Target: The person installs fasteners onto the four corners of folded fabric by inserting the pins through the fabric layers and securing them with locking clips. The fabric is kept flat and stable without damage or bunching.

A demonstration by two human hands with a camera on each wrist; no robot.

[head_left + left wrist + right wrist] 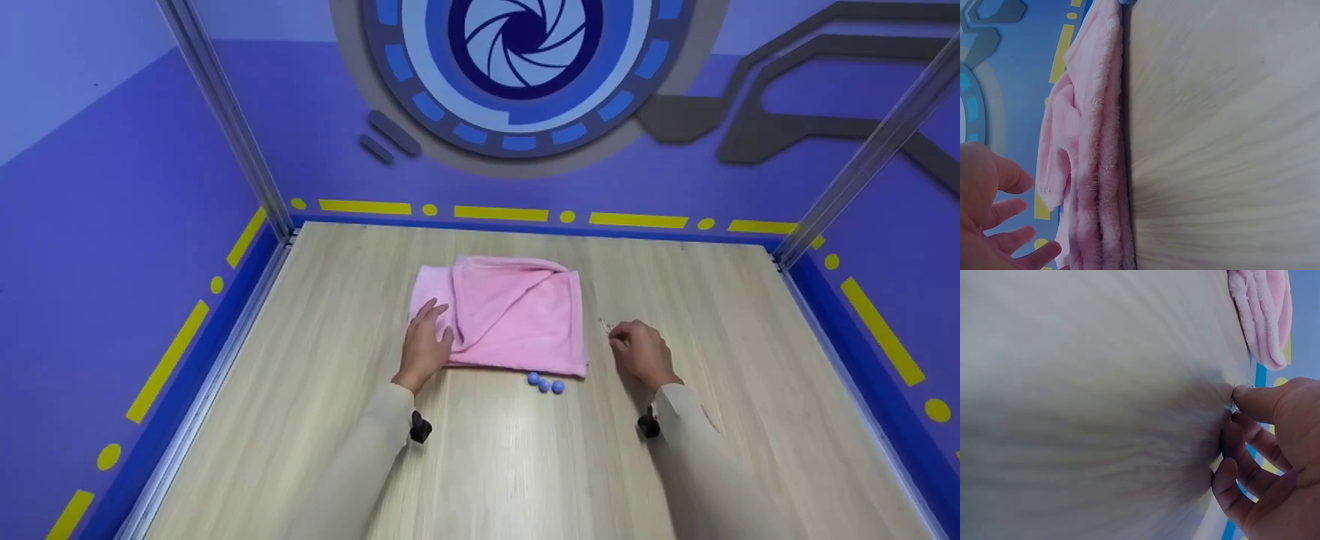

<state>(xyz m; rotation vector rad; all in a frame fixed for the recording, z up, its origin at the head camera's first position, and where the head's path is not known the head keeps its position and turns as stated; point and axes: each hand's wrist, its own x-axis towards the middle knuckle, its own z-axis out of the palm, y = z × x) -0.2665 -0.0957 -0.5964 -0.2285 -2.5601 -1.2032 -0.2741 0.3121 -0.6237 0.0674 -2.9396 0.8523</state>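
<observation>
A folded pink fleece blanket (525, 330) lies on the wooden table, its top layer turned over in a diagonal fold. My left hand (426, 346) is at the blanket's left front part, fingers spread and relaxed. In the left wrist view, the loose fingers (1013, 211) overlap the blanket's side, gripping nothing. Right of the blanket, my right hand (643, 352) is low over the table, thumb and forefinger pinching a small, thin, shiny thing (603, 324); its kind cannot be made out. The other fingers (1230, 486) of that hand are curled close to the tabletop.
Several small blue balls (544, 385) sit at the blanket's front edge, towards its right corner. The wooden table (487, 480) is bounded by blue-purple walls (315, 127) with yellow markings, and metal posts (225, 112) stand at the back corners.
</observation>
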